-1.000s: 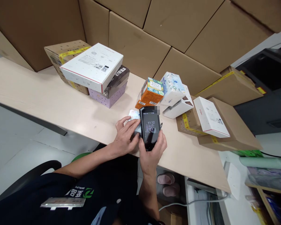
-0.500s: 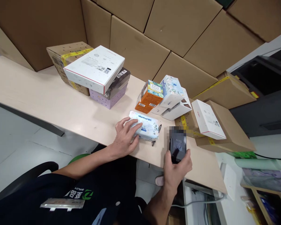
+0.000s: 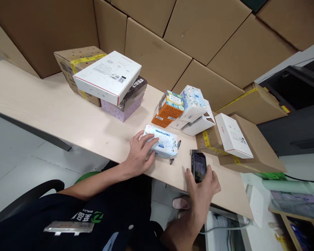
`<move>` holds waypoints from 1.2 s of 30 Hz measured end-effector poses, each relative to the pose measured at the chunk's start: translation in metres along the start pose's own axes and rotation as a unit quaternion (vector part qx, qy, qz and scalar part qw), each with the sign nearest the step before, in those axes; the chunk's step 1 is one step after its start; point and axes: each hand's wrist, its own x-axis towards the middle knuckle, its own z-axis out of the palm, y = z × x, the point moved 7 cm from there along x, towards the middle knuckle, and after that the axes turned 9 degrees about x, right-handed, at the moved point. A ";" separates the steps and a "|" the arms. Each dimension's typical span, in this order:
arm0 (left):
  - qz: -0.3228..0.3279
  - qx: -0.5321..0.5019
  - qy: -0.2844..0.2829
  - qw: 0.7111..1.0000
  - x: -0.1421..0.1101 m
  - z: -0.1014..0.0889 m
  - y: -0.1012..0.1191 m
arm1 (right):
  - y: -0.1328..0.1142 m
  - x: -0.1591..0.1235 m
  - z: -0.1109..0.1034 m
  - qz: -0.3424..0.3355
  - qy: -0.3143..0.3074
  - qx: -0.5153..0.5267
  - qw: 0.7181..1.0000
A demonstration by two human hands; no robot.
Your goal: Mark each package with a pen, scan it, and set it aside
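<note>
A white and blue Manhua tissue pack (image 3: 166,139) lies near the table's front edge. My left hand (image 3: 141,153) is on its left end, fingers over the top and thumb along the near side. To the right, a black handheld phone (image 3: 199,167) with a lit screen is down at the tabletop. Around its lower end is my right hand (image 3: 202,184), thumb on the left and fingers on the right. The thumb tip stands a little apart from the phone's edge. A dark object (image 3: 171,161) shows partly from under the pack's right end.
Behind the pack stand an orange box (image 3: 167,111), another tissue pack (image 3: 193,101) and an open white carton (image 3: 199,125). A white flat box (image 3: 108,75) tops boxes on the left. Another white box (image 3: 233,134) leans on cartons at right. Large cardboard boxes (image 3: 157,52) line the back.
My right hand carried the phone from over the tissue pack to the right and lowered it to the table, its grip loosening. The pack came into full view; my left hand stayed on it.
</note>
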 end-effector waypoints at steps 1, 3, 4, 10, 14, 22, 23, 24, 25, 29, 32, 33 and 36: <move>0.001 -0.001 0.001 1.000 0.000 0.000 0.000 | -0.014 0.006 0.004 -0.019 -0.035 0.035 0.999; -0.004 -0.002 -0.001 1.000 0.000 0.000 -0.001 | -0.041 0.019 0.023 -0.042 -0.146 0.131 0.980; -0.008 -0.003 -0.005 1.000 0.001 0.000 -0.002 | -0.053 0.026 0.034 -0.043 -0.206 0.182 0.960; -0.023 -0.019 -0.005 1.000 0.001 -0.003 -0.014 | -0.101 0.053 0.085 -0.120 -0.392 0.247 0.878; -0.049 -0.049 0.004 0.998 0.002 -0.007 -0.026 | -0.106 0.046 0.093 -0.109 -0.415 0.260 0.865; -0.108 -0.065 0.032 0.991 0.002 -0.008 -0.040 | -0.112 0.022 0.091 -0.121 -0.305 0.252 0.911; -0.111 -0.067 0.036 0.991 0.002 -0.010 -0.042 | -0.113 0.021 0.091 -0.124 -0.291 0.251 0.915; -0.114 -0.068 0.041 0.990 0.002 -0.012 -0.045 | -0.114 0.019 0.091 -0.127 -0.279 0.252 0.918; -0.118 -0.066 0.048 0.990 0.002 -0.016 -0.048 | -0.114 0.018 0.090 -0.129 -0.269 0.254 0.920; -0.119 -0.034 0.097 0.988 0.003 -0.034 -0.061 | -0.112 0.013 0.077 -0.129 -0.254 0.279 0.917; -0.123 -0.028 0.122 0.984 0.002 -0.043 -0.069 | -0.103 0.018 0.048 -0.114 -0.218 0.313 0.917; -0.126 -0.031 0.127 0.983 0.002 -0.045 -0.071 | -0.099 0.024 0.034 -0.108 -0.184 0.325 0.921; -0.126 -0.043 0.141 0.981 0.001 -0.047 -0.071 | -0.080 0.052 -0.013 -0.087 -0.029 0.347 0.933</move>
